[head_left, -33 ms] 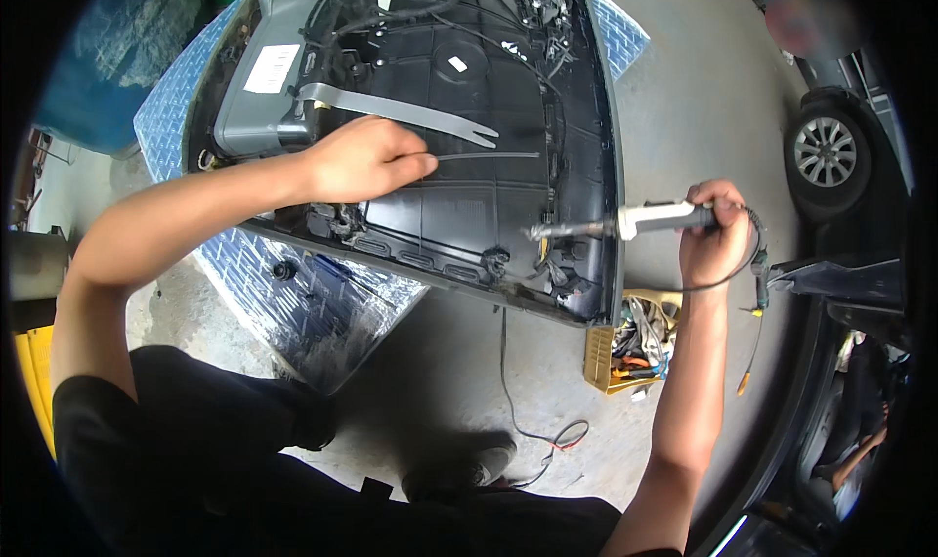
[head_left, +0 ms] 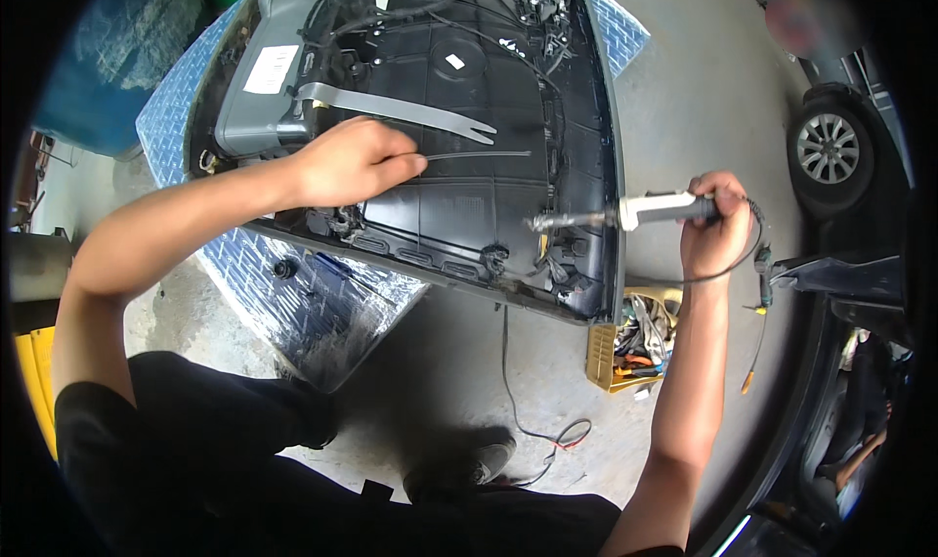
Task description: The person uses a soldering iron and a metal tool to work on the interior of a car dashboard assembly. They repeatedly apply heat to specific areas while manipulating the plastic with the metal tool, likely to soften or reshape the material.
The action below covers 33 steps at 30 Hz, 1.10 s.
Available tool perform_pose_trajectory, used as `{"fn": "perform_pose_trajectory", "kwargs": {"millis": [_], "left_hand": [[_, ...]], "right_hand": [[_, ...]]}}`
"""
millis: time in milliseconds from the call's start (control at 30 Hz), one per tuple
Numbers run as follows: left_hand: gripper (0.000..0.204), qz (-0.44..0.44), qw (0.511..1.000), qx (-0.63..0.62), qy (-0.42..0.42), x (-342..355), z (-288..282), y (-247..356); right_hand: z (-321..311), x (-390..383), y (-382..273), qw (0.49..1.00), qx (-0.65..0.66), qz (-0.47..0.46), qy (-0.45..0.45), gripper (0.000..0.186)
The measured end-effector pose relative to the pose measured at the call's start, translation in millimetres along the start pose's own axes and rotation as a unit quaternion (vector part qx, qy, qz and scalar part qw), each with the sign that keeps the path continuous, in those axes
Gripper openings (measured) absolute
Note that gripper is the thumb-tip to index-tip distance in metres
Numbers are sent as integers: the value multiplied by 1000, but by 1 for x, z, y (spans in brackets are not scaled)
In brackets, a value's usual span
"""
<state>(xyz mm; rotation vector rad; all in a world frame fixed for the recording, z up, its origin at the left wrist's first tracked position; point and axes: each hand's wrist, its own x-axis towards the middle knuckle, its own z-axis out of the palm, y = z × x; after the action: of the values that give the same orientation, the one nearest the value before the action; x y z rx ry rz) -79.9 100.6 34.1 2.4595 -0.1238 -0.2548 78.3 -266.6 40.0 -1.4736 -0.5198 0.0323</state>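
My left hand [head_left: 357, 164] is closed in a pinch on a thin grey rod [head_left: 479, 154]. The rod points right, above a large black plastic car panel [head_left: 440, 210]. In my right hand [head_left: 718, 227], out past the panel's right edge, is a corded soldering iron [head_left: 655, 209] with a white and dark handle. Its metal barrel points left over the panel's lower right part; whether the tip touches anything I cannot tell. A flat grey pry bar [head_left: 410, 109] with a forked end lies on the panel just beyond my left hand.
The panel rests on a support covered in blue-and-silver wrap [head_left: 332, 347], which holds a small black round part [head_left: 284, 269]. A yellow crate [head_left: 599, 362] of tools stands on the floor. A cable [head_left: 505, 371] trails near my feet. At right are a car wheel [head_left: 829, 145] and another person's arm [head_left: 865, 459].
My left hand and the rod have shifted very slightly to the left. The soldering iron stays almost in place.
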Motion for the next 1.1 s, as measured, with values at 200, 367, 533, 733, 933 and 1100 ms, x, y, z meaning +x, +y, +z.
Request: {"fn": "perform_pose_trajectory", "kwargs": {"millis": [200,367,533,733,933,1100], "left_hand": [[18,-16,999,52,0,-54,0,20],[17,-47,991,120,-35,-89,19,37],[16,-57,990,126,5,-60,27,61],[13,-72,965,247,51,-36,38,68],[27,-116,979,166,15,-53,42,101],[23,-160,985,65,-7,-60,67,99]], "right_hand": [[3,18,10,998,43,-13,33,29],[-1,27,6,990,120,-6,75,30],[-15,27,-10,971,197,-6,138,30],[-40,21,-28,954,226,-24,197,33],[-70,21,-33,935,251,-45,245,31],[-58,25,-32,935,252,-38,246,30]]}}
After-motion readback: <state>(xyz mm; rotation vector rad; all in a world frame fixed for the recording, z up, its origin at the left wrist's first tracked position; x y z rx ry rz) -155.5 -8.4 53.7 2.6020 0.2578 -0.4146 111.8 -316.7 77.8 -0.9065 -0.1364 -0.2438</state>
